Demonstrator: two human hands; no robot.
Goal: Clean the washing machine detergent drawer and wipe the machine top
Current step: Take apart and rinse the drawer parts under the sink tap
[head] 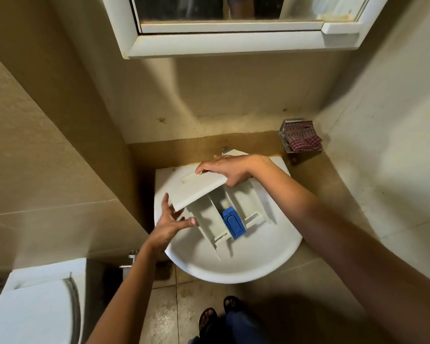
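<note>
A white detergent drawer [209,217] lies tilted over a white washbasin [233,264], its flat front panel [196,188] toward the back left. A blue insert [233,222] sits in its middle compartment. My right hand [230,168] grips the front panel's far right end, fingers over the top edge. My left hand [170,223] has its fingers spread, touching the panel's near left corner and the drawer's left wall from below.
A red checked cloth [302,137] rests in a metal holder on the right wall. A mirror cabinet [233,43] hangs above. A toilet [32,309] stands at the lower left, with a valve [129,261] near it. My sandalled feet [219,314] are on the tiled floor.
</note>
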